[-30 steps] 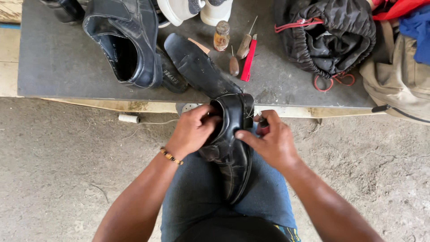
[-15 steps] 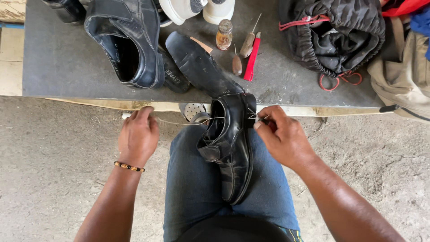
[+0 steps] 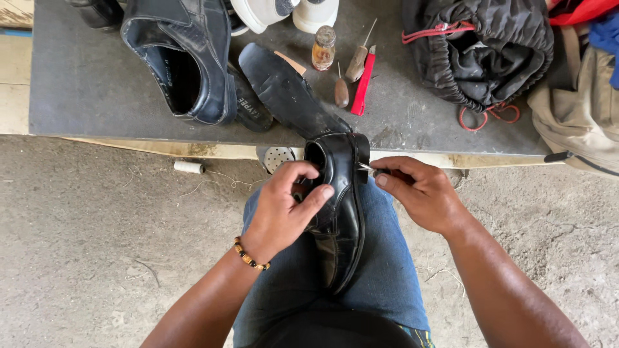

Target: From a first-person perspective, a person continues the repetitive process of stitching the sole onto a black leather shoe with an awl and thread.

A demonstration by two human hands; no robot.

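Black drawstring bag point(image 3: 480, 48), small bottle point(image 3: 323, 47), thread spool point(image 3: 188, 167).

A glossy black leather dress shoe point(image 3: 342, 212) is lying along the person's blue-jeaned lap point(image 3: 387, 270) in the centre of the frame, its heel end pointing up toward the grey work slab point(image 3: 97, 96). The left hand point(image 3: 284, 206), wearing a brown beaded bracelet point(image 3: 248, 254), is gripping the shoe's opening, fingers curling over the collar. The right hand point(image 3: 419, 193) is pinching a thin metal awl point(image 3: 367, 168) against the heel's right side. At upper left, a larger black leather shoe point(image 3: 187, 58) is sitting on the slab; upper centre, a small brown glass bottle point(image 3: 323, 48) and a red-handled tool point(image 3: 363, 82) are lying close together. A white thread spool point(image 3: 188, 167) is resting on the concrete floor.
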